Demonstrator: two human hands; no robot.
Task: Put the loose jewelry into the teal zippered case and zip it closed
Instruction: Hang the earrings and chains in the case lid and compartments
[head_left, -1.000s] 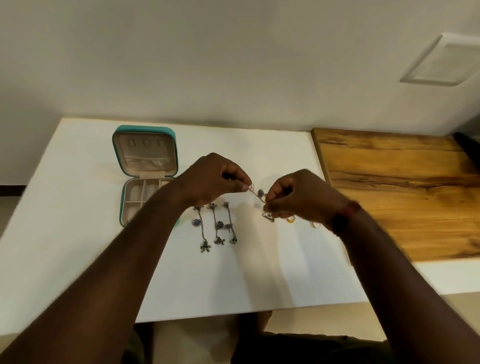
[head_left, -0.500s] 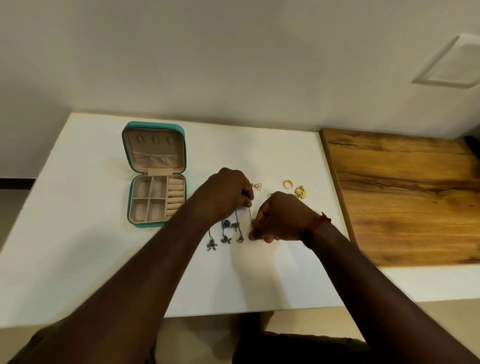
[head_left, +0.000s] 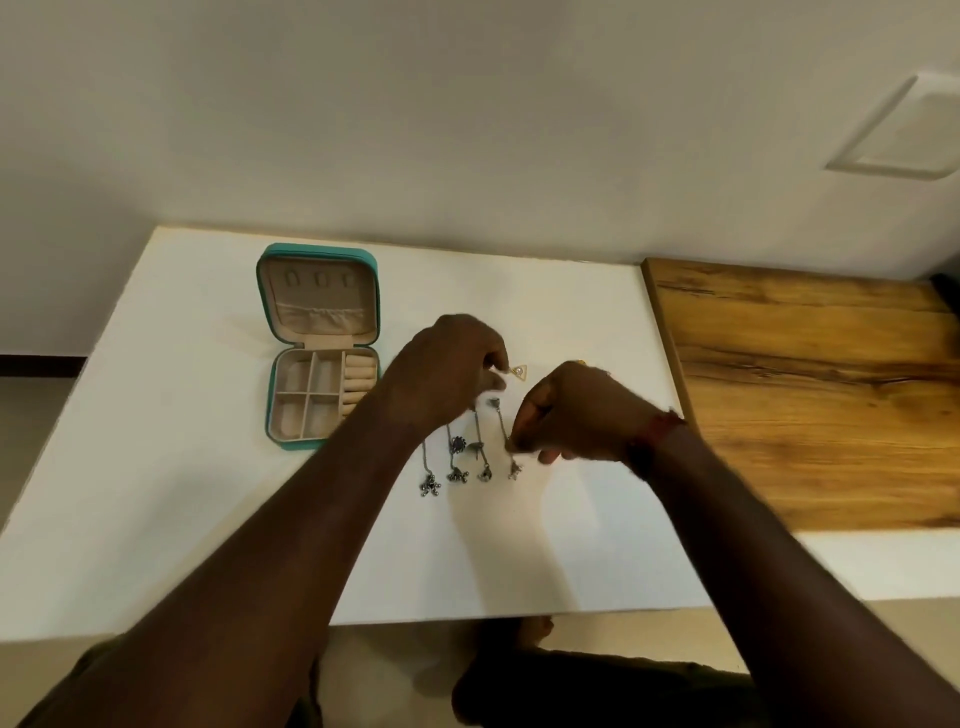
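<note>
Both hands hover over the row of loose jewelry in the middle of my view. My left hand (head_left: 451, 374) is curled, its fingertips bunched near the top ends of the dangling silver earrings (head_left: 470, 457); I cannot tell whether it actually grips one or only touches them. My right hand (head_left: 574, 410) is pinched shut on the rightmost silver chain (head_left: 503, 423), thumb and forefinger closed around its lower part, just above the small charm at its end.

I count four silver pieces lying side by side on the white table (head_left: 156, 467), their charms pointing toward me. Just beyond my left fingertips lies a small triangular gold earring (head_left: 519, 371), flat on the table. A speck of gold shows above my right knuckles, too hidden to identify.

My teal case (head_left: 321, 348) sits to the left of the jewelry, well apart from the right hand and near my left forearm. It lies fully open, lid flat toward the wall, showing a beige lining with a pocket and three small tabs. Its lower half is split into small compartments with a column of ring rolls on the right side; these look bare.

A red band (head_left: 658, 434) circles my right wrist. A wooden board (head_left: 810, 395) adjoins the table on the right, and a pale wall (head_left: 467, 130) rises behind.
</note>
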